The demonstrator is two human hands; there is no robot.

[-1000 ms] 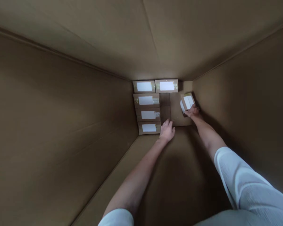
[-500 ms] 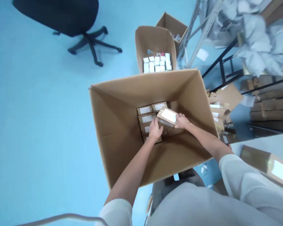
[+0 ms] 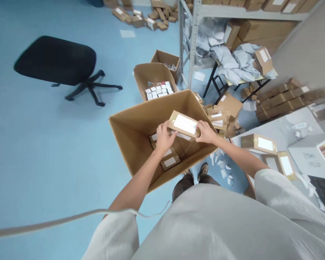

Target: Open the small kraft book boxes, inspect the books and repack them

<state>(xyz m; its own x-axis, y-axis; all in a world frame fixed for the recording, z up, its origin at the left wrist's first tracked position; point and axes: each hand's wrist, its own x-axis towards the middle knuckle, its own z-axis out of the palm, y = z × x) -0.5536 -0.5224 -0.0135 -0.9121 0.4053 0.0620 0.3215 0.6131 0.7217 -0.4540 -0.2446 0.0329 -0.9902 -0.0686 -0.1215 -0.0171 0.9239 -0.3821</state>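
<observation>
A small brown cardboard box with a white label on top is held level between my two hands. My left hand grips its left end, and my right hand is closed on its right end. Below it stands a large open carton, over whose inside the small box is held. Several more labelled boxes lie on the carton's floor, partly hidden by my left forearm and the held box.
Beyond the carton stands an open box with small white packets. A black office chair is at the left. Metal shelving and a table with grey bags are at the right. A pale cable crosses in front.
Both hands have lifted the small box up from inside the carton, nearer to its rim. The camera view has tilted up, bringing in more of the shelving and the right-hand table.
</observation>
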